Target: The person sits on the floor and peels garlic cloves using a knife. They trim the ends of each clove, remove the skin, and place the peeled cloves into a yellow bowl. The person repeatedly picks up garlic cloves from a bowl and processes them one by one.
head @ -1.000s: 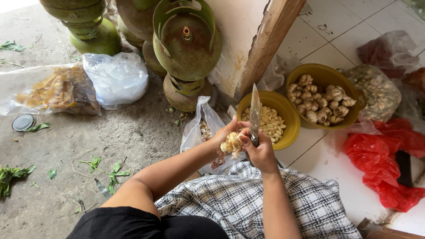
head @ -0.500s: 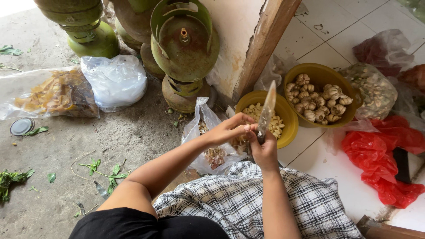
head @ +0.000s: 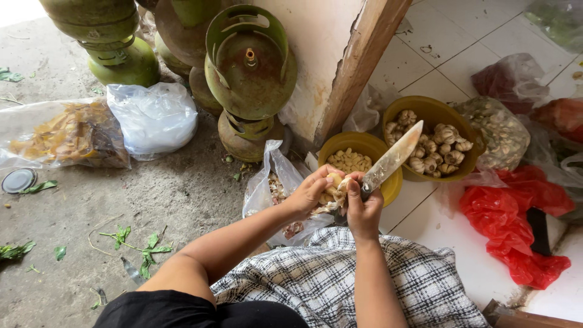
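My left hand (head: pixel 311 191) holds a garlic bulb (head: pixel 334 187) over a clear plastic bag (head: pixel 270 188) of papery skins. My right hand (head: pixel 363 209) grips a knife (head: pixel 392 160), its blade slanting up to the right, its base against the garlic. Just beyond my hands stands a yellow bowl (head: pixel 388 187) of peeled cloves. Behind it a larger yellow-brown bowl (head: pixel 429 107) holds whole garlic bulbs. A checked cloth (head: pixel 322 285) covers my lap.
Green gas cylinders (head: pixel 250 73) stand by a wall and a wooden door post (head: pixel 358 67). A white bag (head: pixel 153 118) and a bag of brown scraps (head: pixel 64 133) lie left on the concrete. A red plastic bag (head: pixel 516 225) and other bags lie on white tiles right.
The knife blade has swung from upright to slanting right. Both hands stay together on the garlic, which the left hand has turned.
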